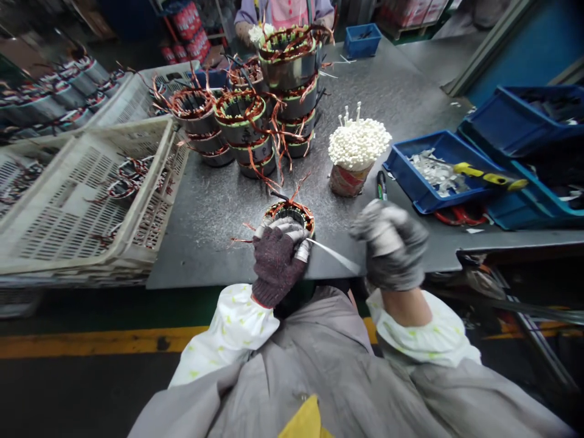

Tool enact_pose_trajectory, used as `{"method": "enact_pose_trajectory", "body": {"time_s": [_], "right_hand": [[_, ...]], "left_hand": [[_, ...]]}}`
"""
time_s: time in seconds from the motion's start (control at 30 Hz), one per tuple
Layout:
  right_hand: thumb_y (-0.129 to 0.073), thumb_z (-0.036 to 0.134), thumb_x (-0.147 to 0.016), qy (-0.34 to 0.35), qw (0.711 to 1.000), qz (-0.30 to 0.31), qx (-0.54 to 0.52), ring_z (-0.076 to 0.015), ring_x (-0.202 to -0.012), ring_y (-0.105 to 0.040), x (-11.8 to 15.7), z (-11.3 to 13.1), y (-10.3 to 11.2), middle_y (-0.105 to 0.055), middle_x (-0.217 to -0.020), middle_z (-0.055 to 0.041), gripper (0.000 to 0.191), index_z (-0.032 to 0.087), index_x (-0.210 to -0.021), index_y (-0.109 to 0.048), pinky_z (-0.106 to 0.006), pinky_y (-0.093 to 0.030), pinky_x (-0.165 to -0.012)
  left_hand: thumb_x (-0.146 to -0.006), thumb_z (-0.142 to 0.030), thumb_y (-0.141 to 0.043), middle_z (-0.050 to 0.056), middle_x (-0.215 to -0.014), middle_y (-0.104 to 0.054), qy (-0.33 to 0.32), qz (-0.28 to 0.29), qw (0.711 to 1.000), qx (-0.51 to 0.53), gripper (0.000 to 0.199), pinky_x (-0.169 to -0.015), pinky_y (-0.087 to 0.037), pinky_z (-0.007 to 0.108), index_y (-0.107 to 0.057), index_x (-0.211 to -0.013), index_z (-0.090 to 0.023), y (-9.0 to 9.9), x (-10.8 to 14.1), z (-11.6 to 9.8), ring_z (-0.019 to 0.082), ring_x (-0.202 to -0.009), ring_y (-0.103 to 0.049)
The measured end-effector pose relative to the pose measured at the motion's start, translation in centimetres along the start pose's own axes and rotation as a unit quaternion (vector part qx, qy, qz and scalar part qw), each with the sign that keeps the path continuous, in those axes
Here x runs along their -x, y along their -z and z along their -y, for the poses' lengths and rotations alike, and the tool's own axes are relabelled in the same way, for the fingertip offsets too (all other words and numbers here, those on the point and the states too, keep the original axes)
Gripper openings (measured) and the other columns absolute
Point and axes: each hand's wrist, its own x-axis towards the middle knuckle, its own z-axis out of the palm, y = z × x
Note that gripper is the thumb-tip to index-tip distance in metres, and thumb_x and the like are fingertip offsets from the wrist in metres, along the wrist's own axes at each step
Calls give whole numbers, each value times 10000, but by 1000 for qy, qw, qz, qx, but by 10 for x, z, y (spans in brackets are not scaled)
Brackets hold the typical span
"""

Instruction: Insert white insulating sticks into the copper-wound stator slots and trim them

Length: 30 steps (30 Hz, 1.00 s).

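Note:
A motor stator (292,216) with copper windings stands on the grey table (219,201) near its front edge. My left hand (276,261), in a dark knitted glove, grips the stator's near side. My right hand (390,243), in a grey glove, is closed on the end of a thin white strip (335,257) that runs from the stator to that hand. The right hand is blurred. Loose copper wire ends stick out of the stator to the left and at the back.
Stacked stators (255,115) stand behind. A cup of white sticks (356,152) is at mid right. Blue bins (433,170) with metal bits and a yellow tool (488,177) sit right. White crates (91,194) lie left. A person's hands (250,33) work across the table.

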Motion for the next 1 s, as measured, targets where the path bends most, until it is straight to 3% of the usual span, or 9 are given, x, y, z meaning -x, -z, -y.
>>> {"method": "enact_pose_trajectory", "body": {"time_s": [0.07,0.17,0.2,0.3,0.47,0.57,0.8,0.9,1.0], "right_hand": [[-525,369,-1002,-1,999,38,-3,-168,-701,-601,-4,2,8,-642,-786,-7,210,251,-888,-655,-306,-481,-668],[-577,388,-970,1,960,272,66,-171,-736,-622,-5,0,4,-677,-789,-29,242,223,-844,-702,-314,-506,-735],[-570,398,-971,-12,951,302,62,-175,-762,-631,-4,-2,1,-690,-813,-38,261,219,-843,-712,-319,-514,-764],[-584,460,-957,-117,964,234,-38,-187,-835,-661,8,-7,-10,-721,-903,-41,281,226,-903,-729,-326,-539,-798],[-607,571,-914,-294,930,153,-158,-161,-634,-626,37,-3,-16,-699,-715,-6,374,230,-809,-721,-282,-534,-609],[-637,540,-901,-275,941,146,-137,-175,-684,-666,37,7,-19,-730,-761,-11,326,243,-796,-723,-291,-566,-647],[-553,484,-936,-194,968,116,-106,-199,-839,-701,-7,8,-35,-753,-888,-39,313,231,-846,-715,-335,-590,-808],[-588,395,-920,-170,980,92,-45,-212,-950,-710,7,8,-20,-758,-1072,-50,233,232,-1029,-714,-353,-590,-858],[-600,330,-901,-138,976,162,51,-244,-1054,-697,28,7,-14,-736,-1165,-70,355,252,-1242,-659,-408,-570,-945]], "left_hand": [[-927,-275,-626,46,-1131,-748,-8,9,1000,-9,126,-1127,-373,468,-685,-1030,-231,2,0,0,228,-1180,-647],[-949,-263,-589,55,-1216,-727,-25,36,999,-22,215,-1151,-347,472,-665,-1149,-235,4,4,3,235,-1253,-613],[-958,-258,-577,62,-1233,-721,-28,41,998,-24,238,-1157,-345,470,-652,-1182,-228,5,6,4,233,-1266,-607],[-977,-257,-561,80,-1205,-729,-30,37,998,-35,228,-1162,-351,468,-642,-1182,-201,6,11,8,229,-1248,-624],[-974,-271,-572,73,-1120,-749,-38,35,997,-55,178,-1109,-391,443,-666,-1109,-200,5,11,13,225,-1160,-664],[-972,-262,-576,61,-1094,-753,-54,36,997,-47,175,-1077,-407,428,-666,-1112,-209,5,10,13,216,-1131,-672],[-963,-261,-567,95,-1164,-736,-75,65,992,-78,236,-1088,-395,462,-668,-1165,-196,13,17,3,252,-1192,-641],[-956,-194,-520,80,-1289,-700,-109,86,985,-99,353,-1197,-268,549,-613,-1296,-221,28,20,10,263,-1305,-575],[-931,-165,-516,62,-1282,-704,-139,93,973,-158,352,-1208,-213,602,-627,-1256,-247,40,17,28,273,-1292,-573]]}}
